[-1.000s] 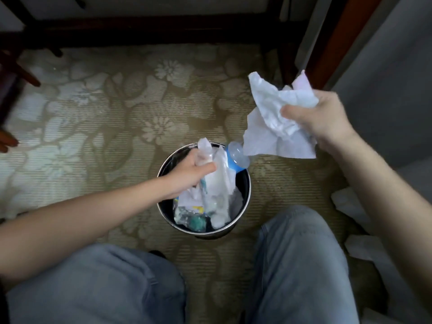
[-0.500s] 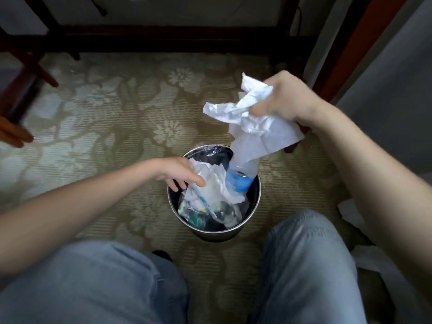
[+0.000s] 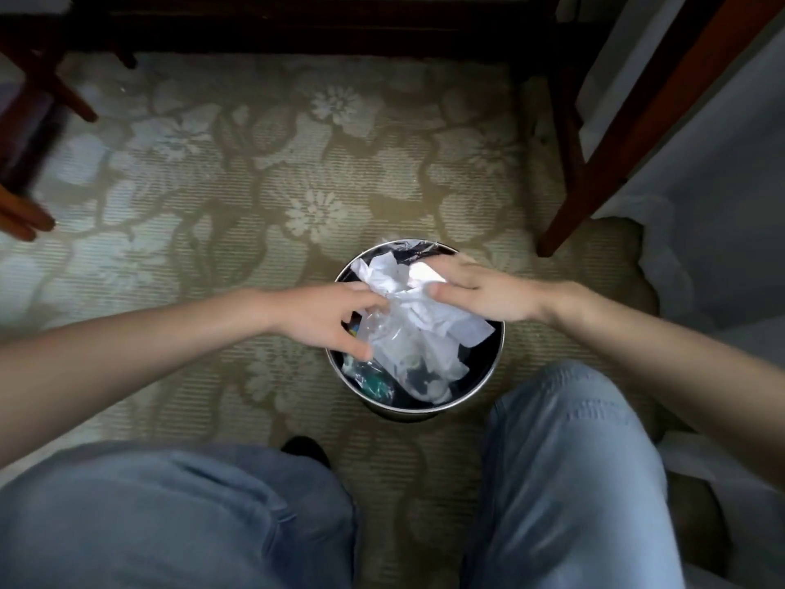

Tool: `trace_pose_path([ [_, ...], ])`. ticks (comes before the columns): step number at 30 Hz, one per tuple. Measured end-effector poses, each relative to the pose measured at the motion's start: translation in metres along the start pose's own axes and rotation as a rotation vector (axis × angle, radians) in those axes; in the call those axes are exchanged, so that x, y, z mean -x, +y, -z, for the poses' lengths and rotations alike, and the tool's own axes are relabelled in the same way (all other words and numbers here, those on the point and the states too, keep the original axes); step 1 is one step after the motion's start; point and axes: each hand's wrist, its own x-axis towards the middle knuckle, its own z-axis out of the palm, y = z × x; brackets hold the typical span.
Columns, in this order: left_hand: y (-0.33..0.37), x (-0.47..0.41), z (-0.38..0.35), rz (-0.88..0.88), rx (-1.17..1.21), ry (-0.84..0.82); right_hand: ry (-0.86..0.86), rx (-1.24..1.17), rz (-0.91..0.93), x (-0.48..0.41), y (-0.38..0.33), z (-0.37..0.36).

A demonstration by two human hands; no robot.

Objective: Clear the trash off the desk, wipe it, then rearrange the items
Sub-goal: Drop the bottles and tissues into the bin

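Observation:
A round metal trash bin (image 3: 424, 412) with a dark liner stands on the carpet between my knees. It is stuffed with crumpled white paper (image 3: 429, 316), clear plastic wrap (image 3: 382, 333) and other scraps. My right hand (image 3: 480, 295) lies flat on top of the paper, fingers stretched out, pressing on it. My left hand (image 3: 331, 320) reaches in from the left with fingers spread, its fingertips against the clear plastic at the bin's left side. The bottle seen earlier is hidden under the paper.
A floral carpet (image 3: 306, 172) covers the floor. A wooden desk leg (image 3: 594, 172) slants down just right of the bin. Chair legs (image 3: 25, 218) poke in at the left. White fabric or paper (image 3: 662, 257) lies at the right. My jeans (image 3: 565, 482) fill the foreground.
My right hand has brought the crumpled paper down from above the bin and now presses it into the bin. My left hand has shifted onto the plastic inside.

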Motion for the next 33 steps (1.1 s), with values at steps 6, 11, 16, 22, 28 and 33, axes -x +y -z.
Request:
trace_pose_path([
  [6,-0.009,-0.005,-0.008,0.131,-0.200,0.066,0.020,0.004,-0.043,-0.015,0.011,-0.046],
  [11,-0.014,0.003,-0.015,-0.001,-0.140,0.191,-0.092,-0.112,-0.080,-0.049,-0.005,-0.061],
  [16,-0.025,-0.005,-0.014,-0.037,-0.180,-0.033,0.222,0.328,0.023,-0.001,0.010,-0.057],
  [22,-0.029,-0.030,-0.016,-0.021,-0.432,-0.051,0.185,0.586,0.013,0.006,0.024,-0.080],
  [28,-0.026,-0.030,0.002,-0.089,-0.457,-0.031,0.264,0.638,0.066,0.009,0.008,-0.058],
  [33,0.003,0.017,0.039,-0.163,-0.464,0.206,0.287,0.629,0.000,0.033,-0.030,-0.018],
])
